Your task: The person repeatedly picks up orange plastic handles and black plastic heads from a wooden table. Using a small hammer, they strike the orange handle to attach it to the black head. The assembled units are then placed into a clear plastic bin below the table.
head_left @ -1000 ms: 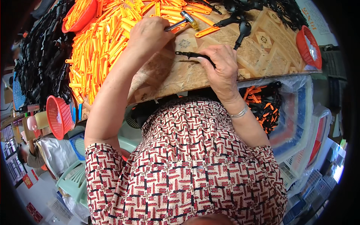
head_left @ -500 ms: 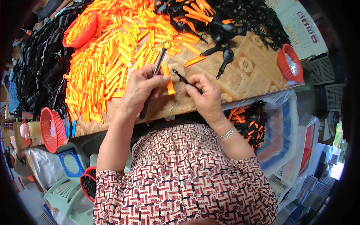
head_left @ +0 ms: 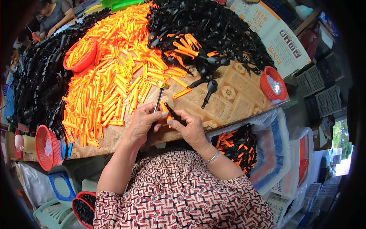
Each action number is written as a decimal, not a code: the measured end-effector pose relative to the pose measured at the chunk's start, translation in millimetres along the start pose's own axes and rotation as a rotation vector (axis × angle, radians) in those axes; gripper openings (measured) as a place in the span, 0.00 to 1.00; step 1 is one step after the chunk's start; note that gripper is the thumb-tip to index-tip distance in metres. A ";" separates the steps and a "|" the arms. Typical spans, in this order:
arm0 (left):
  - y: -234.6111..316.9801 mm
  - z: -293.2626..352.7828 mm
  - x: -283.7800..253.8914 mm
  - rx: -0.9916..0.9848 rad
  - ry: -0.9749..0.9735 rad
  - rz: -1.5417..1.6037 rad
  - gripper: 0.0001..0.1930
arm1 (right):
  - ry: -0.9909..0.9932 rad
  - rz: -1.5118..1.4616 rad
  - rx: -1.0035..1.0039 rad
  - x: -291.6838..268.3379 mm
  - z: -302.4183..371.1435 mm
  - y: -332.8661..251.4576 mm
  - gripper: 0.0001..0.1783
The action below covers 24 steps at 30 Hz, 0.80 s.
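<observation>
My left hand point(head_left: 142, 123) is closed around an orange plastic handle point(head_left: 164, 107) and a hammer-like tool point(head_left: 158, 98) with a shiny shaft, a round yellowish head and a black grip. In my right hand point(head_left: 190, 129) is a black piece with a notched stem point(head_left: 171, 111); its other end is hidden in the fingers. The stem's tip is right beside the top of the orange handle; whether they touch I cannot tell. Beyond my hands, a black spoon-shaped piece point(head_left: 210, 91) with a similar notched stem lies on the patterned table point(head_left: 232, 101).
Orange handles point(head_left: 89, 110) are heaped at left, black pieces point(head_left: 228, 26) at the far right. Red baskets point(head_left: 272, 95) stand at the table's edges, another point(head_left: 78, 65) among the handles. Below the right edge, a plastic-lined bin point(head_left: 272, 152) holds black-and-orange pieces. A person point(head_left: 57, 17) sits far left.
My right hand has brought the black piece left, against or close to the orange handle in my left hand. The view has shifted, showing more of the table's far side.
</observation>
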<state>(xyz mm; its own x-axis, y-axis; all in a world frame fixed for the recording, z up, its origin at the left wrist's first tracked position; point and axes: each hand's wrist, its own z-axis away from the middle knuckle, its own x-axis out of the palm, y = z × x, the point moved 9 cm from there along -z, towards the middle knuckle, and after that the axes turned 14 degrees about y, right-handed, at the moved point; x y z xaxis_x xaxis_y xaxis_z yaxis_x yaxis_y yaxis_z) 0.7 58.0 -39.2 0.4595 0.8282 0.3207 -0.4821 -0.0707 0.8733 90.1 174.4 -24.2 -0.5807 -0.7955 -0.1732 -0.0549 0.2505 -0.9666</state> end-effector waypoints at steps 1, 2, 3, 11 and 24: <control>-4.9 -2.7 -1.4 -0.033 0.003 0.022 0.04 | -0.002 0.019 -0.008 -0.9 -0.8 0.4 0.16; -4.7 -1.3 -1.1 -0.040 0.003 0.028 0.04 | -0.002 0.008 0.029 -0.4 0.6 3.7 0.16; -4.0 -0.7 -0.4 -0.047 0.002 0.033 0.04 | -0.001 -0.002 0.067 -0.2 1.4 5.9 0.16; 3.0 -5.3 1.7 0.013 -0.007 0.016 0.04 | -0.021 -0.028 0.027 2.3 -1.6 0.4 0.12; 37.9 0.8 -8.3 0.094 0.064 -0.092 0.15 | -0.130 -0.466 0.429 10.0 -7.7 6.0 0.07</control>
<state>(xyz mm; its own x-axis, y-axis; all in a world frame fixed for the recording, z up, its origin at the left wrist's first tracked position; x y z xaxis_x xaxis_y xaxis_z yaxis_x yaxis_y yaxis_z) -20.8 48.0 -8.5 0.4489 0.8671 0.2160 -0.3669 -0.0416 0.9293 77.6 172.2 -30.3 -0.4700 -0.8345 0.2877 0.0677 -0.3590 -0.9309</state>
